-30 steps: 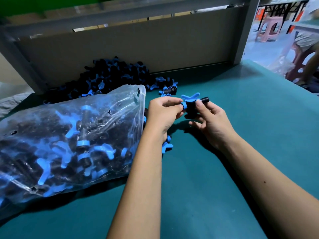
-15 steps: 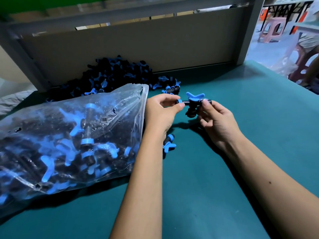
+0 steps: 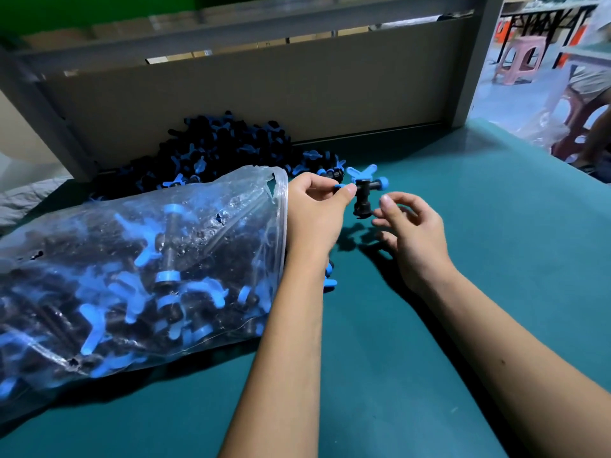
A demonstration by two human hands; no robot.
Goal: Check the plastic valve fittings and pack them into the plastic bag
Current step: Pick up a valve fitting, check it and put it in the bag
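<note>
Green bench (image 3: 429, 325), bag (image 3: 139, 266) mouth just left of left hand (image 3: 314, 206) pinching valve fitting (image 3: 362, 193) by one end; right hand (image 3: 410, 226) loosely curled, empty; advise checking handle, then sliding it straight in.

A teal table (image 3: 463, 292) carries a filled plastic bag (image 3: 132, 276) and a heap of loose valve fittings (image 3: 224, 147).
</note>
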